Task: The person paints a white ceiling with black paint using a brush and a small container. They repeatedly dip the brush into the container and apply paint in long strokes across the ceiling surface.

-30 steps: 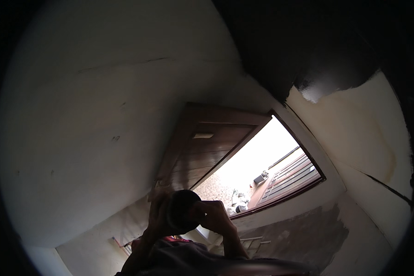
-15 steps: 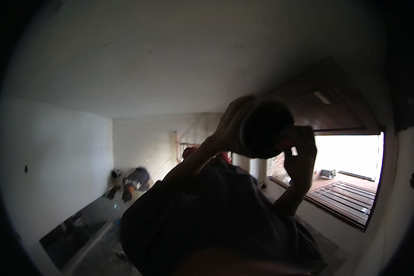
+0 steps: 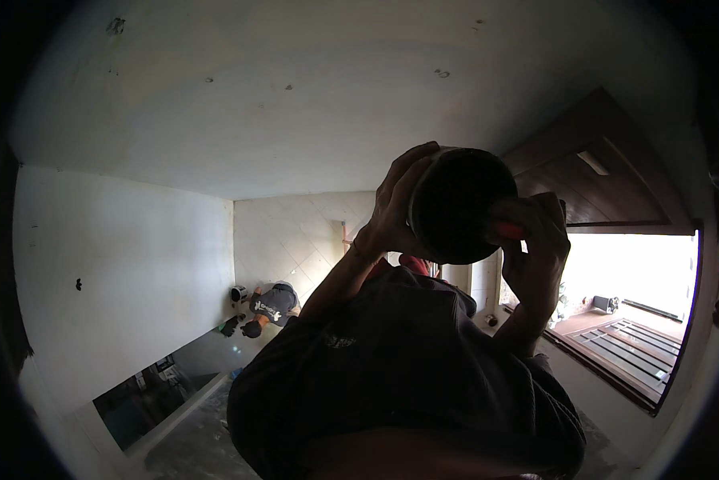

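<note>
A round tub (image 3: 460, 212) with a pale outer wall is held up in front of my chest. Its inside is too dark to make out. My left hand (image 3: 393, 204) is wrapped round the tub's left side, fingers spread along the wall. At the right rim, my right hand (image 3: 542, 240) is closed on a red handle (image 3: 507, 230). Whatever the handle belongs to is lost in the shadow of the tub.
A pale wall with small holes (image 3: 287, 86) spreads above. Dark wooden door (image 3: 591, 180) and a bright doorway (image 3: 615, 268) are at right. Another person (image 3: 275, 304) bends beside a small bucket (image 3: 238, 294) at left. A low opening (image 3: 147, 400) lies lower left.
The whole view has shifted, so the room sits farther right and is sharper. My left hand still holds the tub, and my right hand stays at its rim with the red handle.
</note>
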The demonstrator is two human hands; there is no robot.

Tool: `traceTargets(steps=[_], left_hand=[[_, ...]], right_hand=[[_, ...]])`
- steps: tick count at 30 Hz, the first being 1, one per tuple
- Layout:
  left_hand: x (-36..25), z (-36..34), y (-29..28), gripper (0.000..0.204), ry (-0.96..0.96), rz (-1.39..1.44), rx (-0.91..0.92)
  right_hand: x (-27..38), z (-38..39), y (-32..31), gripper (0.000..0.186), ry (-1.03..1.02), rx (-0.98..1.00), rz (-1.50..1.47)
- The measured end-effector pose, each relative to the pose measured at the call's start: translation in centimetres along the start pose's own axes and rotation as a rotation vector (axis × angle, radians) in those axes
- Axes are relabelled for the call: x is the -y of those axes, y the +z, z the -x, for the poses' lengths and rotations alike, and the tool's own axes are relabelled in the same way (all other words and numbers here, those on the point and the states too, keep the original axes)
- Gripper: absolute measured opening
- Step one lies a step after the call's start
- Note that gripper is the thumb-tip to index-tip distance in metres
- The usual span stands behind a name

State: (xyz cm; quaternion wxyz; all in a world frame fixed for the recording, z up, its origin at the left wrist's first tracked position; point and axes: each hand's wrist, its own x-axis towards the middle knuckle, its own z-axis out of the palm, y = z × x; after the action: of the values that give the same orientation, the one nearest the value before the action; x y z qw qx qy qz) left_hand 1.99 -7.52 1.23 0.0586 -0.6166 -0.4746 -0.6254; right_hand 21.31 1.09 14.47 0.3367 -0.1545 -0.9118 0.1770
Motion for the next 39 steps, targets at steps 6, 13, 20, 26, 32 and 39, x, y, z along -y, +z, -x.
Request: traceTargets(steps=[6, 13, 20, 26, 32, 39], left_hand=[[0.2, -0.5, 0.9, 0.124, 0.03, 0.038, -0.014], [-0.7, -1.4, 2.0, 0.126, 0.031, -0.004, 0.034], [-1.0, -2.1, 3.2, 0.123, -0.025, -0.007, 0.044], [-0.9, -2.3, 4.5, 0.121, 0.003, 0.006, 0.056], [-0.8, -2.1, 5.5, 0.121, 0.019, 0.035, 0.043], [-1.0, -1.7, 5.8, 0.122, 0.002, 0.056, 0.064]], right_hand=[[-0.3, 0.3, 0.1, 0.018, 0.039, -0.035, 0.02], [-1.3, 1.7, -1.2, 0.009, 0.268, -0.257, -0.152], [-2.7, 3.5, -2.8, 0.019, 0.233, -0.67, -0.264], [-3.6, 3.3, -5.6, 0.028, 0.093, -0.76, -0.074], [-3.2, 3.1, -7.9, 0.025, 0.02, -0.785, -0.104], [-2.8, 2.7, -9.7, 0.03, -0.009, -0.799, -0.04]])
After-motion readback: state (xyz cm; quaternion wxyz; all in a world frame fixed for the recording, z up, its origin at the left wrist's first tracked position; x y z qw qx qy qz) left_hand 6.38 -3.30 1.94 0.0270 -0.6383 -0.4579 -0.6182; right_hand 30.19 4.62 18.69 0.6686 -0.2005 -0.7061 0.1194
